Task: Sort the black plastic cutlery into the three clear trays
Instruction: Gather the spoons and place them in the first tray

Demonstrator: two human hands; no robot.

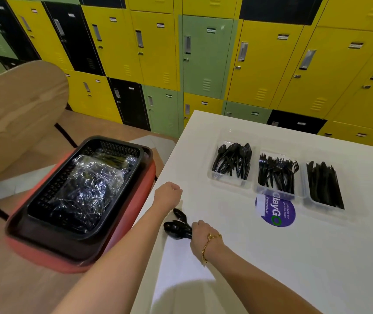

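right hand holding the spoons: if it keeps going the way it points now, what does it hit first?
Probably the left hand. The right hand grips a bunch of black spoons whose bowls point up-left toward the white table's left edge, and the left fist lies just beyond them. Depth is unclear from one view.

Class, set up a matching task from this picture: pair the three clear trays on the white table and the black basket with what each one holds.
Column one:
1. left tray
2. middle tray
3. right tray
4. black basket

Column two:
A. forks
B. clear plastic wrap
C. spoons
D. knives

Pairs: 1-C, 2-A, 3-D, 4-B
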